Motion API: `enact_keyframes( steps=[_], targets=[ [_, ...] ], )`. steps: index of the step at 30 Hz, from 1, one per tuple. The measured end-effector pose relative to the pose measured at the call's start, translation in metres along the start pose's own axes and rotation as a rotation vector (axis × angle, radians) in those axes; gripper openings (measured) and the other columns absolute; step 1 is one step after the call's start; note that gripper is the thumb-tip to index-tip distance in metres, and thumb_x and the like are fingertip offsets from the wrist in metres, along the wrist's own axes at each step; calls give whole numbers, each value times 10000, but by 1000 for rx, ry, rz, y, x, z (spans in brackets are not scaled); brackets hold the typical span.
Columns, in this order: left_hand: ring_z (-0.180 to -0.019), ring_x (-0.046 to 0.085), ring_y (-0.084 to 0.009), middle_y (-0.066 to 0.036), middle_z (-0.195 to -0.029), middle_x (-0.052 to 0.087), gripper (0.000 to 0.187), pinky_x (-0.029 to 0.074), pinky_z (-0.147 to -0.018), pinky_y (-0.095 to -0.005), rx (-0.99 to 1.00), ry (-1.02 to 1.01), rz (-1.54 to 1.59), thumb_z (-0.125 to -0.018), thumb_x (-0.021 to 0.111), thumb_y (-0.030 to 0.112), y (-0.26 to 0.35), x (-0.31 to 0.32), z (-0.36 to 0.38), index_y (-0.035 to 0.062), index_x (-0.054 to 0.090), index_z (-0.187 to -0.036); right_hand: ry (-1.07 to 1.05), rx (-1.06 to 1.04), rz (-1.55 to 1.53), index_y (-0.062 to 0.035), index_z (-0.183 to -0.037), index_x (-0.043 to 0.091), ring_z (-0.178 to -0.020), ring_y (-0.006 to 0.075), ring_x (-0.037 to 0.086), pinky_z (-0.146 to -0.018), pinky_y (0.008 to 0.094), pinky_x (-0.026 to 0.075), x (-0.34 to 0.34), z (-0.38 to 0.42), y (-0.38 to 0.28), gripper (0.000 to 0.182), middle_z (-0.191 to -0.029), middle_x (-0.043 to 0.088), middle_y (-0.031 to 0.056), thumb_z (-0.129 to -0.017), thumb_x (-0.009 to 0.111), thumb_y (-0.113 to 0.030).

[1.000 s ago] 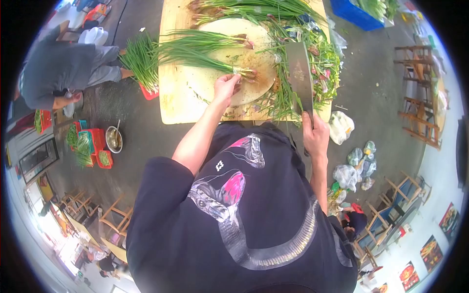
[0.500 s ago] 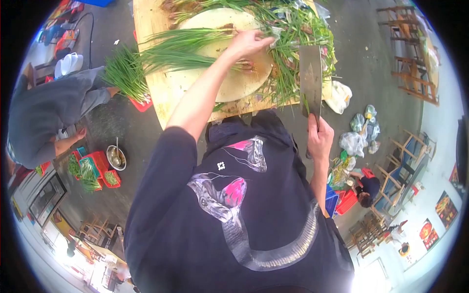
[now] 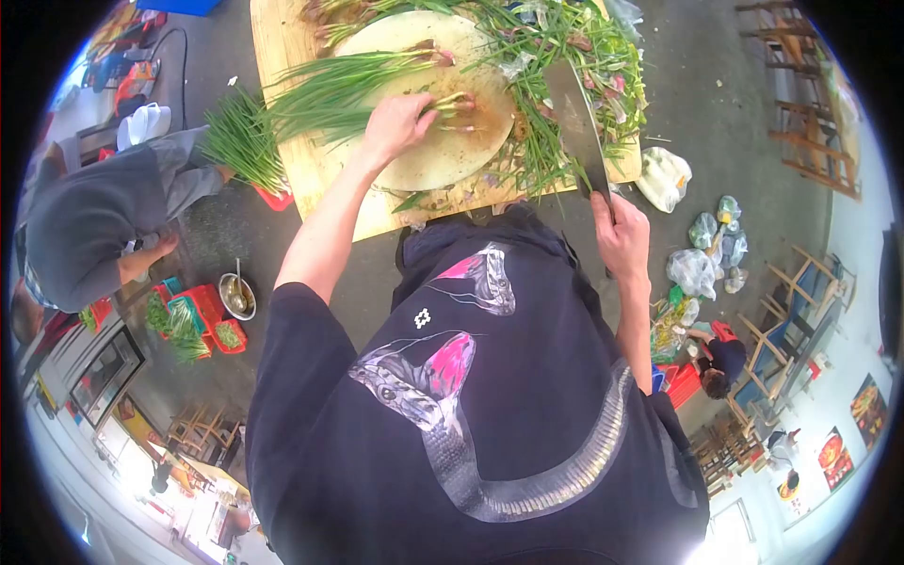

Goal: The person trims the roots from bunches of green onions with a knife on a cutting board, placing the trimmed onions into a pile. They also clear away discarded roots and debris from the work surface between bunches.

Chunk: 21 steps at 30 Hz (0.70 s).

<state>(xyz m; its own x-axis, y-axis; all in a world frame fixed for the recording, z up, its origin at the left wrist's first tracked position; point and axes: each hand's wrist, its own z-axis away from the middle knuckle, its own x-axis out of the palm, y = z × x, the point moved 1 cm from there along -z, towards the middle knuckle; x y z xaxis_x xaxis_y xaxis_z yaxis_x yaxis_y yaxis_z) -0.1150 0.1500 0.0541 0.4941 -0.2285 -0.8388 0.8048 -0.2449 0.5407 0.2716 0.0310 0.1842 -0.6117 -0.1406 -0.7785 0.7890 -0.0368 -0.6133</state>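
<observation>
My left hand (image 3: 400, 124) is closed around a bunch of spring onions (image 3: 330, 118) near their reddish root ends, over the round chopping board (image 3: 377, 177). Another bunch lies just beyond it, with its roots to the right. In my right hand (image 3: 621, 233) a cleaver (image 3: 576, 118) is gripped by the handle. Its wide blade slants up and left over a pile of loose green leaves and trimmings (image 3: 612, 71) at the right of the wooden table (image 3: 282, 47).
More spring onions (image 3: 243, 141) fill a red basket left of the table, near a crouching person (image 3: 89, 221). Red baskets (image 3: 202, 306) and a metal bowl (image 3: 236, 297) stand on the floor. Plastic bags (image 3: 695, 271) and another person (image 3: 723, 363) are at right.
My left hand has moved left and nearer, from a clear plastic scrap by the trimmings onto the spring onions. The cleaver's tip has swung left and tilted.
</observation>
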Motion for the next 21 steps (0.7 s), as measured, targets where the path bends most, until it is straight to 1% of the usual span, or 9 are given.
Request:
enact_keyframes(
  steps=[3,4,7,8,11,14,17,18,21],
  targets=[
    [-881,734,-383,-178,-974,769,281,568,-770,-453,-36,-10,-3,-958,738,286,15,-31,-12,80,762,-1148,3,-59,-4,-31,-1049,752,-797,410,662,-739,459,518,7,-5,6,186,-837,694,200,-1028,690,-205],
    [-888,741,-374,-174,-986,776,292,573,-784,-441,-74,-28,18,-953,737,303,21,-42,-16,75,770,-1132,-3,-52,-11,-31,-1053,753,-808,413,667,-745,461,521,7,-4,5,182,-847,700,201,-1025,690,-200],
    [-869,738,-384,-180,-948,766,302,578,-778,-473,-67,26,47,-922,737,328,16,-50,-22,92,770,-1108,-10,-30,-24,-31,-1064,754,-833,418,679,-759,465,528,6,-2,5,176,-872,716,202,-1019,688,-187],
    [-876,741,-376,-178,-941,770,329,581,-798,-462,-147,-27,87,-892,749,337,13,-52,-23,86,779,-1104,-16,-20,-23,-31,-1068,754,-837,419,681,-762,466,528,6,1,8,177,-878,719,203,-1019,686,-186],
    [-895,726,-375,-173,-935,751,273,569,-814,-465,-187,-102,69,-868,761,262,-5,-37,-24,67,762,-1059,-14,-4,-38,-31,-1085,756,-845,420,686,-770,468,530,5,6,12,185,-891,727,205,-1021,678,-187],
    [-941,711,-353,-143,-996,735,210,561,-831,-445,-61,-9,8,-846,783,162,-1,-30,-20,41,724,-1007,-10,-18,-22,-30,-1070,752,-846,414,689,-777,470,531,5,2,5,193,-884,727,200,-1023,666,-196],
    [-985,670,-374,-155,-1013,662,182,547,-851,-482,17,88,-44,-806,790,103,11,-14,-10,52,685,-945,-59,-44,50,-35,-1032,743,-837,406,693,-768,478,533,8,-5,-5,191,-868,725,193,-1022,659,-206],
    [-996,660,-370,-147,-1032,651,208,550,-861,-492,91,88,-160,-806,789,93,7,-5,-7,64,677,-978,-82,-54,81,-37,-1019,740,-832,404,695,-763,481,533,10,-8,-7,190,-863,724,191,-1022,657,-208],
    [-987,651,-356,-136,-1014,642,231,545,-867,-493,83,113,-169,-799,770,65,9,16,5,77,665,-1004,-105,-80,56,-47,-996,732,-795,409,700,-719,502,534,19,-15,-14,193,-838,719,195,-1020,654,-222]
  ],
)
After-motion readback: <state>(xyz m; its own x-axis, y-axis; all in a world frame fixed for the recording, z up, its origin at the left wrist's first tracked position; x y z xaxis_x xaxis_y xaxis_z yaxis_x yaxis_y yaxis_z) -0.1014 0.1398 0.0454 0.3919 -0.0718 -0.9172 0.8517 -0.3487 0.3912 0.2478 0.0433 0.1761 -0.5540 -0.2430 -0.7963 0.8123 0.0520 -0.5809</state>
